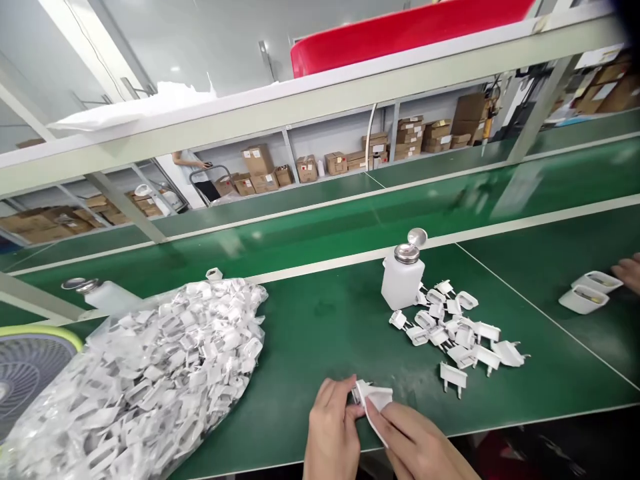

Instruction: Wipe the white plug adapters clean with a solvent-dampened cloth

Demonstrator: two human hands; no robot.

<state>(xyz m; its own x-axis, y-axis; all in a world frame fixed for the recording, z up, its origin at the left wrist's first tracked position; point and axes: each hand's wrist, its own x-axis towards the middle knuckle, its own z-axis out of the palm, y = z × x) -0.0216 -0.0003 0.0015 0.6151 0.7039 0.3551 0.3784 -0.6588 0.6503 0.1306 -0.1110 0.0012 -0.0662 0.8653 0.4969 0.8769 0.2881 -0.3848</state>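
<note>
At the near edge of a dark green worktop [310, 333], we hold our two bare hands close together. Our left hand [331, 427] has its fingers closed on a small white piece [356, 393] with some metal showing. Our right hand [417, 440] pinches a folded white cloth [381, 398] against it; the cloth and fingers partly hide the piece, so we cannot tell its full shape.

Ahead and to our right lies a loose pile of white plug parts [463, 333], several with prongs showing. Just behind the pile stands a white bottle [401, 283], its round metal lid flipped up. To our left, a large clear bag [175, 373] bulges with white parts; a second bottle [113, 298] is partly hidden behind it, and a fan [35, 367] with a yellow-green rim sits at the far left.

At the right edge, another person's hand [629, 272] is beside two white oval shells [590, 291]. Cardboard boxes [260, 167] fill shelves in the background.
</note>
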